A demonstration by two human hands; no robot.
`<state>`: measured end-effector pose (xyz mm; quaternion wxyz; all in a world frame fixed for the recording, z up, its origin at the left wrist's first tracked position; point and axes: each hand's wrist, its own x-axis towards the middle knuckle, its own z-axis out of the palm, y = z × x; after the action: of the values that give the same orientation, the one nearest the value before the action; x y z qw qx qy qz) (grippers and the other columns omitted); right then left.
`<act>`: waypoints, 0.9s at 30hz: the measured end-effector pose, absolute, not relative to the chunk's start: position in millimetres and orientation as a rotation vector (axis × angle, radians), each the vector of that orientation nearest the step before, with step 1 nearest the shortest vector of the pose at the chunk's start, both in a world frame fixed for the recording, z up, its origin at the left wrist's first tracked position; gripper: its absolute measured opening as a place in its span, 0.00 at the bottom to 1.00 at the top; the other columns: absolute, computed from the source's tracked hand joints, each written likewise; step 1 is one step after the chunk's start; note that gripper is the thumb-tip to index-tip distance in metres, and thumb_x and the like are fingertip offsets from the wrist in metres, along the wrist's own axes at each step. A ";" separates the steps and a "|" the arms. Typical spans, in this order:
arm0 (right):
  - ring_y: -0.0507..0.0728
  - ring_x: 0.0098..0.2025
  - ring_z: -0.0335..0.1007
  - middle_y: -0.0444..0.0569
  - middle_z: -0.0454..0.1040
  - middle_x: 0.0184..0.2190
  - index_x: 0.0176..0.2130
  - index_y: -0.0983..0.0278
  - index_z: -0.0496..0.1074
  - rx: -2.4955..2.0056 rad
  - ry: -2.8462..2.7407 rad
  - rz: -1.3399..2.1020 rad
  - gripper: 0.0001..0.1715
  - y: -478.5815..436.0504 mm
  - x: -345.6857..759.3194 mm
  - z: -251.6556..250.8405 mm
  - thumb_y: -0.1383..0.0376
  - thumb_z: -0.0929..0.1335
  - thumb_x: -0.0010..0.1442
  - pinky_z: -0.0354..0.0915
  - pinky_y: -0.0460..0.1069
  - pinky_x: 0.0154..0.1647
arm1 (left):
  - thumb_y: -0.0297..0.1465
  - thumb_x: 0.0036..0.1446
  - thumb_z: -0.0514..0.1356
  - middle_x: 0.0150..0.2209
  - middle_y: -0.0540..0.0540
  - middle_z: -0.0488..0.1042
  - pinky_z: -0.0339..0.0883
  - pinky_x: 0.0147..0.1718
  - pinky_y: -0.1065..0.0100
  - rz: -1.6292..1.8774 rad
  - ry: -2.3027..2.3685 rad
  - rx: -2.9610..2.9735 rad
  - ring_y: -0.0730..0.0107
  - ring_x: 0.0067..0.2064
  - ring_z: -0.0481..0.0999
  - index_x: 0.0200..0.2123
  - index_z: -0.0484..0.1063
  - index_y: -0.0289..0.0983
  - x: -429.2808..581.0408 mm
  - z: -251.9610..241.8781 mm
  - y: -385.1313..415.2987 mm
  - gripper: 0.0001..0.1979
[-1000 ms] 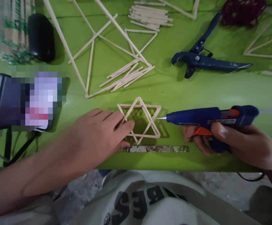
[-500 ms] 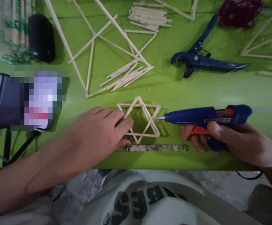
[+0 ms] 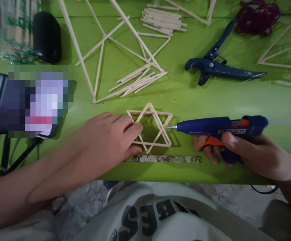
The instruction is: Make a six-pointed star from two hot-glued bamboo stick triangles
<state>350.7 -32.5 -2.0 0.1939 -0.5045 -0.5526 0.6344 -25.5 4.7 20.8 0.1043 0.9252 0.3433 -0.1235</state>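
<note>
A six-pointed star of thin wooden sticks (image 3: 157, 145) lies on the green table near its front edge. My left hand (image 3: 115, 134) grips the star's left side between thumb and fingers; the fingers hide that corner. My right hand (image 3: 245, 150) is closed round the handle of a blue glue gun (image 3: 203, 126) with an orange trigger. The gun's metal nozzle points left, at the star's right side, close to where two sticks cross. Just below the star is a flat, stained metal strip (image 3: 170, 158).
Behind the star lie loose sticks (image 3: 137, 82), a larger stick frame (image 3: 98, 70), a stick bundle (image 3: 161, 19), a blue cutter (image 3: 218, 68) and purple cord (image 3: 258, 16). At left are a black case (image 3: 47, 37) and a phone (image 3: 47, 103).
The view has shifted slightly. Both hands keep their holds, and the nozzle stays beside the star's right side.
</note>
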 end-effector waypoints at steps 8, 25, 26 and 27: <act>0.56 0.24 0.77 0.52 0.83 0.27 0.43 0.60 0.86 -1.427 -1.559 1.765 0.35 -33.6 353.8 -2.8 0.35 0.69 0.80 0.70 0.47 0.22 | 0.38 0.76 0.71 0.49 0.38 0.86 0.76 0.45 0.52 -0.352 1.014 2.687 0.47 0.45 0.86 0.59 0.85 0.40 -24.4 21.3 7.2 0.14; 0.59 0.27 0.80 0.54 0.82 0.29 0.42 0.60 0.86 -1.471 -1.531 1.774 0.35 -38.8 356.6 -5.3 0.34 0.69 0.79 0.73 0.49 0.25 | 0.38 0.79 0.67 0.54 0.37 0.87 0.77 0.48 0.51 -0.288 0.947 2.686 0.46 0.51 0.86 0.59 0.85 0.41 -34.4 22.1 7.4 0.13; 0.59 0.27 0.80 0.54 0.83 0.29 0.43 0.60 0.86 -1.469 -1.537 1.772 0.35 -39.0 356.7 -5.5 0.35 0.69 0.79 0.73 0.49 0.26 | 0.38 0.79 0.68 0.54 0.37 0.87 0.77 0.48 0.51 -0.292 0.940 2.694 0.46 0.50 0.86 0.59 0.85 0.40 -33.7 22.2 7.8 0.13; 0.59 0.27 0.80 0.54 0.83 0.29 0.44 0.59 0.87 -1.462 -1.548 1.770 0.35 -38.8 356.5 -5.3 0.35 0.69 0.80 0.74 0.49 0.26 | 0.38 0.78 0.69 0.54 0.37 0.87 0.77 0.47 0.51 -0.295 0.931 2.703 0.46 0.50 0.86 0.58 0.85 0.40 -33.1 22.1 8.1 0.12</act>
<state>356.5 -38.8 -5.3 0.1852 -0.5189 -0.5495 0.6281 -33.1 8.1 22.1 0.1332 0.9322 0.3209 -0.1017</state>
